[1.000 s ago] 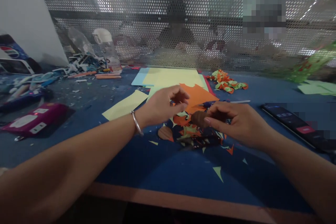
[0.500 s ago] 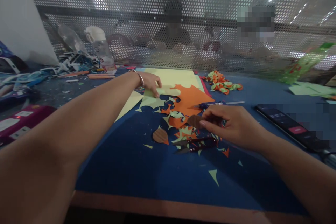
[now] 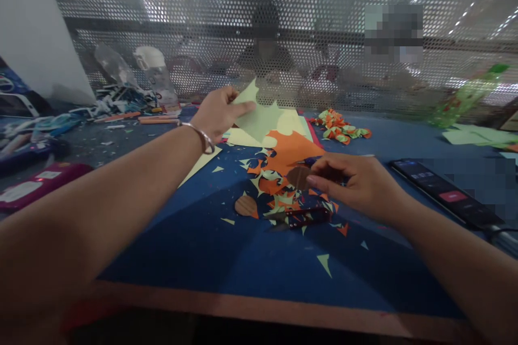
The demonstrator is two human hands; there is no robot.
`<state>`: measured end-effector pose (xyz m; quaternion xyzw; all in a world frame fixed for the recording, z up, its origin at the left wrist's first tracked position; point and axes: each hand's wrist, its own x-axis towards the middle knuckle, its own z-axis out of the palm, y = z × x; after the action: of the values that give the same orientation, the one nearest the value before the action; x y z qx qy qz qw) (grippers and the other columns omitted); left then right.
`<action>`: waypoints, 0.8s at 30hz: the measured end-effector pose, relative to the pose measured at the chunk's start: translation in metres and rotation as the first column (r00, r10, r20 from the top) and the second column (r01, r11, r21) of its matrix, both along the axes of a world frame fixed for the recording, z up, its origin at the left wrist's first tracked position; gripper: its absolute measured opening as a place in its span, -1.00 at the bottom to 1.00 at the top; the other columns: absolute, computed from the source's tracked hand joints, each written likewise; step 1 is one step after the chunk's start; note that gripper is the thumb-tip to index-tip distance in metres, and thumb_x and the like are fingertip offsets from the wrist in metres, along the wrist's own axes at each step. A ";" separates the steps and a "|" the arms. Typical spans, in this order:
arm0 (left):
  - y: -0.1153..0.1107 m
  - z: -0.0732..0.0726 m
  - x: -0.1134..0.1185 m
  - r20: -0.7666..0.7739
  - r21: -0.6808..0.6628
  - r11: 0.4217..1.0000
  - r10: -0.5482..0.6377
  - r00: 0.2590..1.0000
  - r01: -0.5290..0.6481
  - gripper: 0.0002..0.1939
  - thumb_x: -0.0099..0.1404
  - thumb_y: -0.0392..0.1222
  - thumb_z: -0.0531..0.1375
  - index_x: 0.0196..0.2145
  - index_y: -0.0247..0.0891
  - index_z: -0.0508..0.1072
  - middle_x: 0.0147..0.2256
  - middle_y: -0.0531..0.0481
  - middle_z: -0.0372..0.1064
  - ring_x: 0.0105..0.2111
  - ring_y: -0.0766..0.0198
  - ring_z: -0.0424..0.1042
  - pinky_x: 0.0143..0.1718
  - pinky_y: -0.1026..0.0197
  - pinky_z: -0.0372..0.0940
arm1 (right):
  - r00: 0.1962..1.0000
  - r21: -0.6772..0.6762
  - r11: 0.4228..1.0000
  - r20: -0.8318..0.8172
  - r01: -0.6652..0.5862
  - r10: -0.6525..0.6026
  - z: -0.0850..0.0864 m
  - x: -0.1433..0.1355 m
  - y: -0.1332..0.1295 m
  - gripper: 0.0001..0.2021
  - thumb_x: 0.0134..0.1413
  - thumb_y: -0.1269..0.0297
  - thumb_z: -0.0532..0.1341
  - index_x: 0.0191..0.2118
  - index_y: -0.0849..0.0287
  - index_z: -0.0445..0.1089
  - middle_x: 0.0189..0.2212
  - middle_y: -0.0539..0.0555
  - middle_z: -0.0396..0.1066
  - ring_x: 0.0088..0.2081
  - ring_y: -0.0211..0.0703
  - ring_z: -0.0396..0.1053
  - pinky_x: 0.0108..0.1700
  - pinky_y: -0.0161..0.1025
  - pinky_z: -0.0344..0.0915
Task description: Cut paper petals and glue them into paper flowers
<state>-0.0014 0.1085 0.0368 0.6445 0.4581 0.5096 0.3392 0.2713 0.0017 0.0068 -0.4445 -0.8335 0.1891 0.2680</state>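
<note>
Head view: bkgd = grey perforated metal screen (image 3: 194,27) behind a dark-blue tabletop (image 3: 194,259) littered w/ paper bits. L hand (image 3: 220,110) has its thumb & fingers pinched on a pale-green paper sheet w/ jagged cut edges (image 3: 259,121), held up at a tilt over the yellow paper stack (image 3: 243,137). R hand (image 3: 354,180) grips a flat brown rounded piece (image 3: 298,178) betw. thumb & fingertips, just above the multicolour scrap pile (image 3: 285,202).

Change: approx. half a sec ago the green sheet lay flat left of the orange paper sheet w/ scalloped edge (image 3: 293,151); now it's up off the table, so the blue surface & loose green bits there show. Means both hands are occupied, sheet free of the clutter; can't tell if its lower edge touches the orange one.

2nd brown rounded piece (image 3: 246,205) lies left of the dark-red-handled snips (image 3: 309,218), orange tip poking out.
</note>
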 end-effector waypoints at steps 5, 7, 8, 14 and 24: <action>-0.073 -0.012 0.027 0.322 -0.153 0.963 -0.163 0.933 0.221 -0.72 0.27 -0.16 0.32 -0.12 -0.30 0.41 -0.08 -0.15 0.51 -0.17 0.16 0.52 -0.11 0.08 0.45 | 0.989 0.021 0.995 -0.120 0.095 -0.092 0.002 -0.001 -0.002 -0.75 0.21 0.04 0.25 -0.31 0.13 0.47 -0.44 0.01 0.46 -0.45 -0.23 0.33 -0.41 -0.26 0.22; -0.094 -0.018 0.032 0.357 -0.207 0.944 -0.173 0.918 0.258 -0.69 0.26 -0.15 0.34 -0.10 -0.30 0.41 -0.09 -0.13 0.52 -0.16 0.18 0.52 -0.15 0.15 0.45 | 0.980 -0.027 0.993 -0.157 0.116 -0.119 0.004 -0.002 -0.002 -0.73 0.19 0.01 0.26 -0.31 0.13 0.47 -0.44 0.03 0.49 -0.46 -0.22 0.36 -0.43 -0.25 0.23; -0.101 -0.021 0.033 0.362 -0.234 0.936 -0.168 0.917 0.264 -0.71 0.26 -0.15 0.34 -0.13 -0.29 0.42 -0.12 -0.12 0.53 -0.18 0.20 0.52 -0.18 0.18 0.45 | 0.976 -0.059 0.991 -0.177 0.118 -0.126 0.005 -0.003 -0.002 -0.73 0.18 0.00 0.28 -0.31 0.13 0.46 -0.44 0.03 0.50 -0.47 -0.21 0.38 -0.44 -0.25 0.25; -0.110 -0.038 0.032 0.427 -0.333 0.875 -0.191 0.884 0.351 -0.75 0.28 -0.17 0.32 -0.12 -0.24 0.40 -0.20 -0.08 0.54 -0.27 0.20 0.54 -0.23 0.15 0.48 | 0.936 -0.227 0.970 -0.318 0.082 -0.153 0.005 -0.008 -0.001 -0.72 0.07 0.01 0.37 -0.37 0.11 0.43 -0.58 -0.04 0.44 -0.57 -0.25 0.38 -0.49 -0.28 0.31; -0.109 -0.035 0.030 0.531 -0.415 0.806 -0.161 0.832 0.421 -0.77 0.38 -0.17 0.23 -0.03 -0.23 0.40 -0.17 -0.12 0.55 -0.31 0.19 0.54 -0.35 0.22 0.47 | 0.932 -0.283 0.955 -0.315 0.086 -0.177 0.002 -0.018 -0.002 -0.74 0.06 0.06 0.39 -0.36 0.14 0.44 -0.58 -0.06 0.41 -0.60 -0.33 0.31 -0.55 -0.32 0.22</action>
<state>0.0285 -0.0007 0.0023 0.4499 0.3729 0.4483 0.6764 0.2535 -0.0001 0.0091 -0.4926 -0.7106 0.3534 0.3570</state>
